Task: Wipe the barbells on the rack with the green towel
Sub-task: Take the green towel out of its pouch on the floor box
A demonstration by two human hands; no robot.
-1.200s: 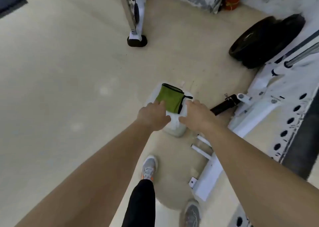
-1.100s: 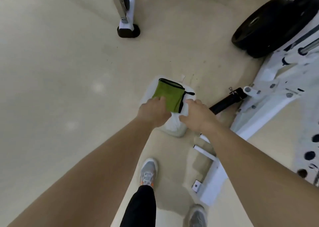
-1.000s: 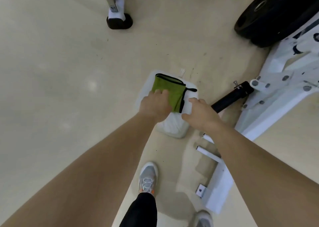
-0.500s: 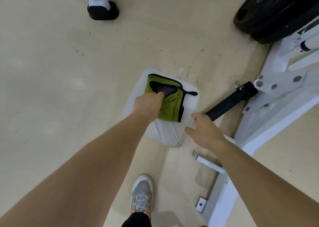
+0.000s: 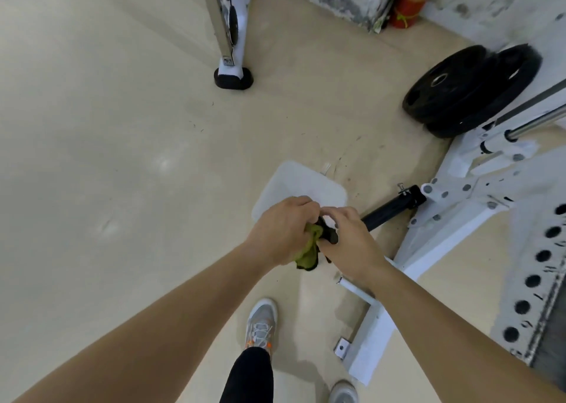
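The task is at its start: the cloth is in hand, but no wiping shows yet.

Furthest left of the working area, the left hand point(image 5: 281, 231) is held over the floor, its fingers point(image 5: 301, 206) curled round the green towel point(image 5: 307, 251). The towel is bunched between the two hands, and a crumpled green fold with a black edge hangs below them. Just to its right, the right hand point(image 5: 352, 243) meets the left, and its fingers point(image 5: 337, 217) pinch the towel's dark edging. It looks as if the cloth is being gathered or refolded into a wiping pad. Behind both hands a white cushion point(image 5: 294, 182) lies on the floor with nothing on it.

Further right stands the white rack point(image 5: 459, 206), with a short black tube point(image 5: 389, 211) sticking out of its base and two black weight plates point(image 5: 465, 93) leaning against it. At the far right edge the chrome barbell point(image 5: 536, 125) rests on the rack, well apart from the towel and untouched by it.

So getting hold of the towel is done. What is left is all the real work: carrying it over to the rack and rubbing down each bar. How many bars the rack holds cannot be told from this view.
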